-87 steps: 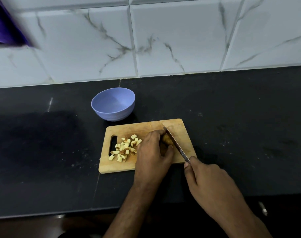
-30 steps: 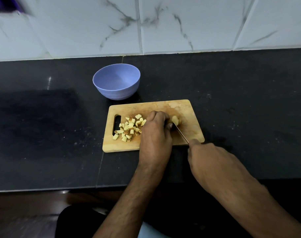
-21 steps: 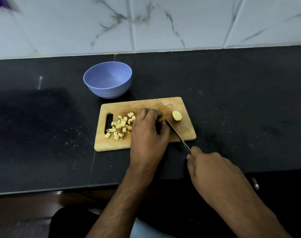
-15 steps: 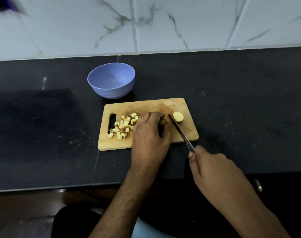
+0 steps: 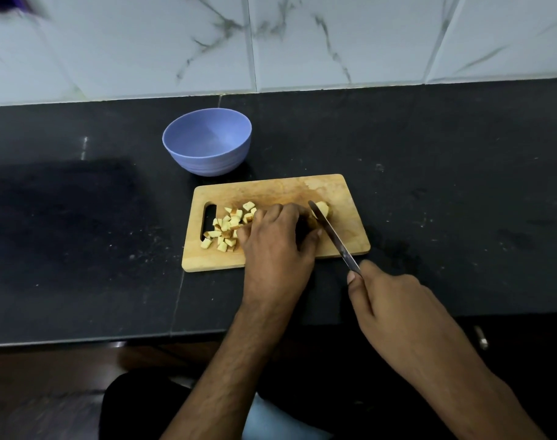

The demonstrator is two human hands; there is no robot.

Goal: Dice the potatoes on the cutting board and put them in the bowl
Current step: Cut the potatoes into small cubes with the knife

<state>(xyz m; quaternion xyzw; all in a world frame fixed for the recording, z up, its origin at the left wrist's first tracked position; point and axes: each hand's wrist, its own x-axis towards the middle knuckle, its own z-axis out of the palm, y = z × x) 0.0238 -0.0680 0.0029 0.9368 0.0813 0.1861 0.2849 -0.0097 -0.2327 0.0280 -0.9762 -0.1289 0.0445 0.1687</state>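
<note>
while the left hand [image 5: 275, 246] curled its fingers over a potato piece [image 5: 312, 222] on the wooden cutting board [image 5: 270, 192], the right hand [image 5: 394, 300] gripped a knife [image 5: 332, 236], blade slanting between that piece and a cut slice [image 5: 323, 208]. diced cubes [image 5: 228, 228] lay heaped near the board's handle slot. the purple bowl [image 5: 207, 146] stood just behind the board on the black counter [image 5: 461, 173].

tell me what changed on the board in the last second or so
The knife, in the right hand, cut a slice off the potato under the left hand and is back beside it. The diced pile stayed put; the bowl still looks empty.
</note>
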